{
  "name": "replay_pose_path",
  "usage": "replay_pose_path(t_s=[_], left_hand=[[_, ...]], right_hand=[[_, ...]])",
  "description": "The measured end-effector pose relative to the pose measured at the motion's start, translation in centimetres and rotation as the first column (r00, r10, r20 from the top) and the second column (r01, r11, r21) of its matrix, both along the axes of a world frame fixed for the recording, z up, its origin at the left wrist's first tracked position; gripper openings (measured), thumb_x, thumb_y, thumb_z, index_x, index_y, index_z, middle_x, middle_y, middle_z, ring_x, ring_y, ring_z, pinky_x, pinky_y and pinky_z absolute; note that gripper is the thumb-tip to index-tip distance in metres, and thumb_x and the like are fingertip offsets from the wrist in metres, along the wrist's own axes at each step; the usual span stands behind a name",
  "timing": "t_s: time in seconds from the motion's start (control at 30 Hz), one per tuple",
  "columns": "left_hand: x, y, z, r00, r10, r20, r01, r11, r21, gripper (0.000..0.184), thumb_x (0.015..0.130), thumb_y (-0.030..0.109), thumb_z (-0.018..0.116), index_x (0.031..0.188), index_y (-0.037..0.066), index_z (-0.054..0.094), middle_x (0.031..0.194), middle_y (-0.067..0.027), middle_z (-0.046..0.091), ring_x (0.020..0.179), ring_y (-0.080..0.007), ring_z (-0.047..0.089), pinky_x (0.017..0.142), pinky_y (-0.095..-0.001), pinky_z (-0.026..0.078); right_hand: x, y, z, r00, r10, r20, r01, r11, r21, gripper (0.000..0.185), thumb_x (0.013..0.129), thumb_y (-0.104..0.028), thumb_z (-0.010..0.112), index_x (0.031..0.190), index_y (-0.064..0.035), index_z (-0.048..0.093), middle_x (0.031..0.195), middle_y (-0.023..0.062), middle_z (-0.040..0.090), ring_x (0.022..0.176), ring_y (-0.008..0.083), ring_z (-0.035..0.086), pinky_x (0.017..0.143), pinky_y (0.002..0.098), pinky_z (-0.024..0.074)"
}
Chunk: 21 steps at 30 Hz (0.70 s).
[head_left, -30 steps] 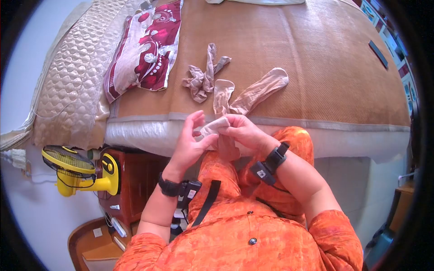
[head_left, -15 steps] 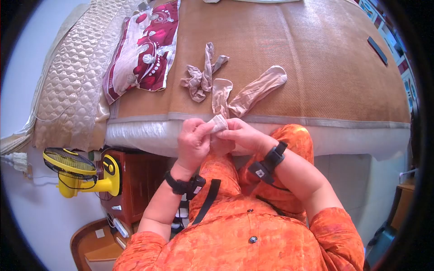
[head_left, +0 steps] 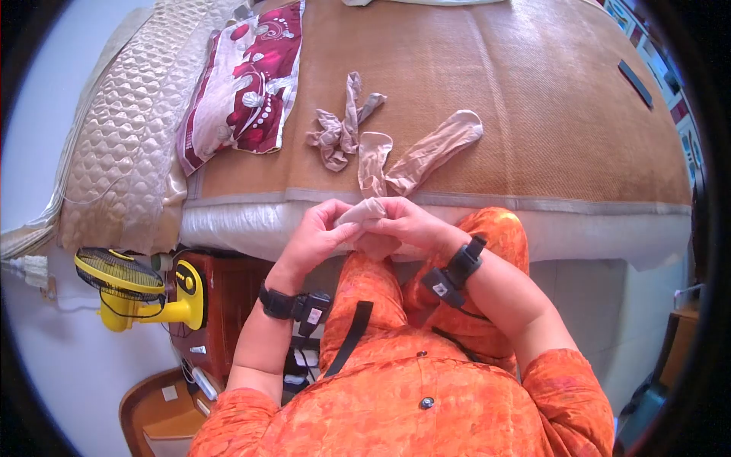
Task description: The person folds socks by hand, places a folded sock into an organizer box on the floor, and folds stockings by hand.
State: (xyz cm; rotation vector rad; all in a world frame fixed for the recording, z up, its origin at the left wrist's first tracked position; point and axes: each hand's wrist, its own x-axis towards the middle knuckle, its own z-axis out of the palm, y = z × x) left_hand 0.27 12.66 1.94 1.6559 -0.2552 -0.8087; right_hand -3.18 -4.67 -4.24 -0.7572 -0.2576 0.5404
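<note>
Both of my hands pinch a thin beige sock (head_left: 362,212) in front of the bed's edge, above my knees. My left hand (head_left: 316,234) grips its left side between thumb and fingers. On the other side, my right hand (head_left: 411,222) has its fingers closed on the bunched fabric. A pinkish part of the sock hangs below my fingers. Just beyond my hands, a flat sock (head_left: 438,151) and a shorter-looking one (head_left: 374,161) lie on the woven mat. Crumpled socks (head_left: 333,139) rest further back on the left.
A brown woven mat (head_left: 548,114) covers the bed. At the left lie a maroon patterned pillow (head_left: 251,84) and a quilted cover (head_left: 122,129). A yellow fan (head_left: 190,295) stands by a wooden cabinet (head_left: 236,305). A dark slim object (head_left: 635,84) lies far right.
My left hand has turned and its wrist has swung left and down, with the fingers now opened out along the sock's edge. My right hand stays nearly in place.
</note>
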Motion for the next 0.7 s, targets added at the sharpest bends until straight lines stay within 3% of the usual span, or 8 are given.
replay_pose_path(t_s=[0.07, 0.2, 0.27, 0.4, 0.47, 0.5, 0.53, 0.7], left_hand=[[-0.1, -0.1, -0.2, 0.990, -0.011, 0.142, 0.005, 0.999, 0.043, 0.015, 0.078, 0.006, 0.057, 0.092, 0.003, 0.052, 0.082, 0.0019, 0.054, 0.073, -0.0048, 0.049, 0.066, -0.0199, 0.042], [-0.4, -0.4, -1.5, 0.970, 0.105, 0.221, -0.099, 0.994, -0.039, 0.011, 0.077, 0.004, 0.058, 0.086, 0.004, 0.051, 0.079, 0.0025, 0.053, 0.070, -0.0040, 0.047, 0.064, -0.0195, 0.041], [-0.5, -0.5, -1.9, 0.869, 0.196, 0.455, -0.243, 0.969, 0.047, 0.010, 0.077, 0.002, 0.058, 0.085, 0.005, 0.052, 0.079, 0.0021, 0.053, 0.071, -0.0032, 0.048, 0.062, -0.0197, 0.042], [-1.1, -1.2, -2.0, 0.778, 0.176, 0.603, -0.337, 0.927, 0.164, 0.015, 0.071, -0.006, 0.051, 0.084, 0.003, 0.055, 0.079, -0.0046, 0.056, 0.069, -0.0087, 0.053, 0.057, -0.0235, 0.043], [-1.2, -1.4, -2.6, 0.488, -0.004, 0.873, -0.260, 0.954, 0.150, 0.021, 0.067, -0.007, 0.051, 0.085, 0.003, 0.056, 0.081, -0.0102, 0.056, 0.070, -0.0208, 0.057, 0.060, -0.0293, 0.046], [-1.4, -1.5, -2.6, 0.480, -0.067, 0.875, -0.265, 0.939, 0.218, 0.025, 0.064, -0.005, 0.053, 0.087, 0.004, 0.056, 0.084, -0.0139, 0.056, 0.074, -0.0304, 0.056, 0.064, -0.0345, 0.046], [-1.4, -1.5, -2.5, 0.481, -0.067, 0.874, -0.264, 0.940, 0.217, 0.025, 0.064, -0.005, 0.053, 0.087, 0.004, 0.056, 0.084, -0.0139, 0.056, 0.074, -0.0304, 0.056, 0.064, -0.0345, 0.046], [-1.5, -1.4, -1.3, 0.359, -0.299, 0.884, -0.189, 0.904, 0.383, 0.027, 0.063, 0.001, 0.056, 0.090, 0.003, 0.056, 0.094, -0.0140, 0.055, 0.086, -0.0312, 0.053, 0.075, -0.0378, 0.043]], right_hand=[[0.0, -0.2, -0.2, 0.999, -0.003, 0.040, 0.006, 0.997, -0.073, 0.020, 0.083, -0.015, 0.053, 0.097, -0.0016, 0.055, 0.079, -0.0027, 0.054, 0.070, 0.0052, 0.050, 0.060, 0.0206, 0.0423], [0.1, -0.1, -0.7, 0.999, 0.017, 0.033, -0.010, 0.981, -0.196, 0.020, 0.082, -0.014, 0.054, 0.097, -0.0015, 0.056, 0.082, -0.0019, 0.056, 0.074, 0.0061, 0.051, 0.064, 0.0212, 0.0429], [0.1, 0.2, -1.5, 0.999, -0.014, 0.040, 0.021, 0.980, -0.199, 0.019, 0.082, -0.013, 0.054, 0.097, -0.0013, 0.056, 0.083, -0.0015, 0.056, 0.075, 0.0064, 0.051, 0.066, 0.0215, 0.0430], [0.7, 0.2, -1.9, 0.998, -0.014, 0.063, 0.029, 0.972, -0.233, 0.019, 0.081, -0.010, 0.053, 0.097, -0.0003, 0.056, 0.085, 0.0007, 0.058, 0.078, 0.0085, 0.053, 0.071, 0.0230, 0.0435], [0.6, 0.1, -1.9, 0.999, 0.020, 0.039, -0.009, 0.964, -0.264, 0.019, 0.081, -0.009, 0.052, 0.097, 0.0002, 0.056, 0.087, 0.0017, 0.058, 0.079, 0.0094, 0.054, 0.073, 0.0235, 0.0434], [0.4, 0.0, -1.3, 1.000, 0.017, -0.010, -0.018, 0.986, -0.165, 0.020, 0.079, -0.005, 0.050, 0.098, 0.0003, 0.055, 0.088, 0.0025, 0.058, 0.079, 0.0100, 0.055, 0.073, 0.0231, 0.0434], [0.3, 0.0, -0.9, 0.998, 0.017, -0.059, -0.021, 0.998, -0.064, 0.022, 0.078, -0.001, 0.048, 0.098, 0.0004, 0.055, 0.090, 0.0033, 0.058, 0.079, 0.0106, 0.055, 0.073, 0.0228, 0.0435], [0.3, -0.3, -1.0, 0.991, 0.042, -0.127, -0.035, 0.997, 0.063, 0.033, 0.070, 0.008, 0.040, 0.100, 0.0005, 0.053, 0.095, 0.0047, 0.057, 0.086, 0.0118, 0.055, 0.074, 0.0235, 0.0438]])
